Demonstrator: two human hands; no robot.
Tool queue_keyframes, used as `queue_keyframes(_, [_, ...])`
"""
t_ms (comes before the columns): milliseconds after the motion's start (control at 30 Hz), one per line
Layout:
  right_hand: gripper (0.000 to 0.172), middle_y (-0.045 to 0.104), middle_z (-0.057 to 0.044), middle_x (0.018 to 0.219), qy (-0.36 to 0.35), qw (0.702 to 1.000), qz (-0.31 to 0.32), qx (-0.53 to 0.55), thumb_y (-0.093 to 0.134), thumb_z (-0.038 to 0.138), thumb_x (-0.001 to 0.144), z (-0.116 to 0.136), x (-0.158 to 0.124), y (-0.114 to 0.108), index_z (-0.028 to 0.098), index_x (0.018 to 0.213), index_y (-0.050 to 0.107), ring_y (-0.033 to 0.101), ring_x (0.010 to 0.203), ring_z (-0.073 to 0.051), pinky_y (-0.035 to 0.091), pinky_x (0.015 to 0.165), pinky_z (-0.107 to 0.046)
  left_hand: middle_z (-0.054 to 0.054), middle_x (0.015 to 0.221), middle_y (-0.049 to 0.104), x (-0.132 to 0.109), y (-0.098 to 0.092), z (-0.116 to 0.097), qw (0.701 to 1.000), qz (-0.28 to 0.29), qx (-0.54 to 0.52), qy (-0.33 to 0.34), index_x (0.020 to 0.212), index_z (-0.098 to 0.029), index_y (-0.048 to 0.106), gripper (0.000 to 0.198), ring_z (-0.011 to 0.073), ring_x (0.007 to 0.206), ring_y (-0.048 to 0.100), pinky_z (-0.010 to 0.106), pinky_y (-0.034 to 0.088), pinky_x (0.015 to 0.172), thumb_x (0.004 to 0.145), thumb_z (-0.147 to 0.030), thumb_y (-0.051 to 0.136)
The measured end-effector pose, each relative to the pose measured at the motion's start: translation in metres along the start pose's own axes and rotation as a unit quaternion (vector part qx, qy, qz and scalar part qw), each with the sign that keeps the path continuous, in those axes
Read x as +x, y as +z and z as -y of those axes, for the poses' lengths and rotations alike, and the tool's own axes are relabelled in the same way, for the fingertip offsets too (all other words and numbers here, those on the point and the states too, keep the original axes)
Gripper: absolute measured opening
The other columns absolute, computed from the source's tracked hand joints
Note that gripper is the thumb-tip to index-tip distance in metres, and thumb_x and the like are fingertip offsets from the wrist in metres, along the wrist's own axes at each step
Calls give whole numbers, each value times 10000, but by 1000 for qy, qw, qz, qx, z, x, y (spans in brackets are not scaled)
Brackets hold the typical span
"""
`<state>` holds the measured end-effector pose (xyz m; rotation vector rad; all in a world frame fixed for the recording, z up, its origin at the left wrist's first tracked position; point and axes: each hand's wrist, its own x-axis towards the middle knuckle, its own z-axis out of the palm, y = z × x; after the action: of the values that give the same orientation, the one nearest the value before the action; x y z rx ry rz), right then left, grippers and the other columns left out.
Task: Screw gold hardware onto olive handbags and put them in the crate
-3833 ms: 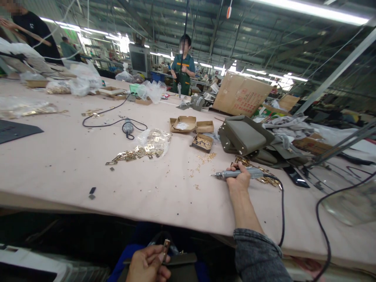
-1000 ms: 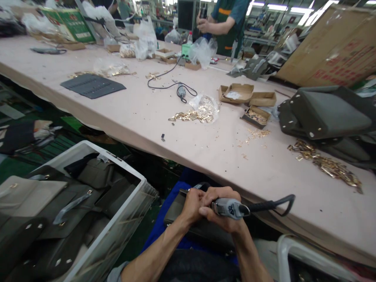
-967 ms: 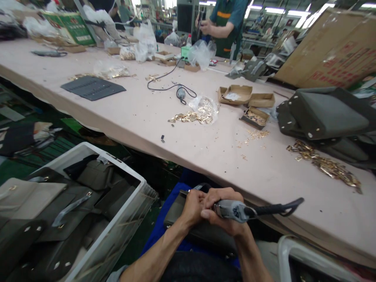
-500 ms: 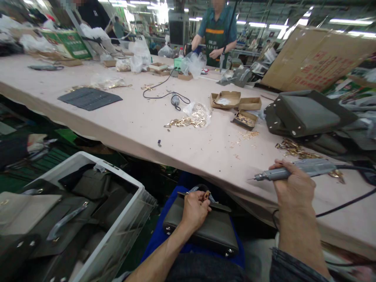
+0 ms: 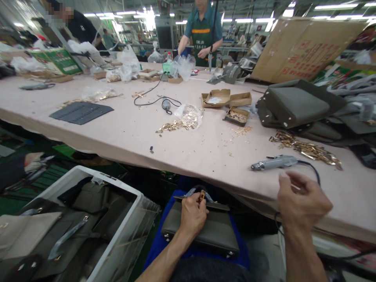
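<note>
My left hand is closed on the top edge of a grey-green handbag on my lap, pinching its small gold clasp. My right hand hovers over the table's front edge with fingers loosely curled and apart, holding nothing. Just beyond it a grey electric screwdriver lies on the pink table, its black cord looping towards my wrist.
A white crate of grey bags stands at my left. Gold fittings, small cardboard boxes, stacked grey bags and a large carton crowd the table. Two people work at the far side.
My right hand lifted the screwdriver away from the bag, laid it on the table and let go. My left hand stayed on the bag's clasp. The view tilted up a little.
</note>
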<state>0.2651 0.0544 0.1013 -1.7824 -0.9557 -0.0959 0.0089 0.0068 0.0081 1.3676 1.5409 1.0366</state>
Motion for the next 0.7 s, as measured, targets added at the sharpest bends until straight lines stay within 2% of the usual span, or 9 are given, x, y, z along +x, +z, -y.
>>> queue_keyframes(67, [343,734,-65,868,9,998,55,-3,724,489,877,1,-41,-21,196,1051,758,697,760,-221,567,766,-361,8,690,713,-5,0,-2,1000,-1,-16,9,933,-180,691,140,173,578,733,214,523,514,951,-253,572])
queue_keyframes(133, [415,736,-76,875,57,975,207,58,724,540,867,-12,-81,-34,180,1075,728,706,762,-226,583,723,-351,11,699,732,-13,1,-4,999,-15,-29,19,1036,-169,702,175,182,587,740,222,550,528,950,-294,613])
queue_keyframes(200, [552,735,-125,1072,109,933,325,113,745,552,846,-32,-112,-41,167,1232,660,717,939,-264,606,781,-374,13,703,748,-23,4,-5,997,-51,-41,40,1130,-163,693,244,192,604,747,238,587,566,938,-310,663])
queue_keyframes(333, [833,612,-154,1404,174,843,473,189,820,489,806,-61,-142,-47,204,1500,458,618,1255,-301,545,1029,-462,56,900,788,-45,1,-10,985,-103,-43,128,1166,-172,703,278,202,674,769,275,643,658,904,-260,728])
queue_keyframes(400, [805,609,-152,1416,203,809,503,227,804,470,832,-64,-144,-46,208,1505,449,613,1271,-297,509,1078,-479,59,897,788,-52,-5,-18,988,-84,-53,118,1135,-174,719,252,199,654,765,271,643,645,899,-258,740])
queue_keyframes(500, [689,650,-145,1364,225,784,513,268,797,479,832,-60,-140,-38,190,1407,551,630,1243,-302,501,1077,-469,42,716,757,-49,-15,-42,993,-33,-112,22,1036,-154,732,237,191,556,727,249,608,544,879,-328,770])
queue_keyframes(567, [636,675,-138,1325,217,757,543,291,805,499,812,-52,-135,-35,180,1332,624,646,1207,-318,514,1049,-466,40,658,737,-43,-20,-65,990,-23,-140,-1,988,-151,739,277,190,504,697,253,584,492,845,-381,796])
queue_keyframes(633, [607,703,-132,1277,204,758,550,285,813,528,784,-41,-130,-39,179,1264,690,650,1188,-345,516,1038,-482,25,610,717,-39,-24,-93,992,-43,-119,17,977,-180,761,308,198,470,677,277,588,475,808,-433,811])
queue_keyframes(700, [611,742,-112,1186,203,806,501,243,865,548,694,-34,-122,-44,201,1184,752,647,1180,-381,500,1053,-508,4,541,685,-40,-28,-119,993,-102,-49,25,951,-257,792,311,239,488,694,319,616,474,761,-502,820])
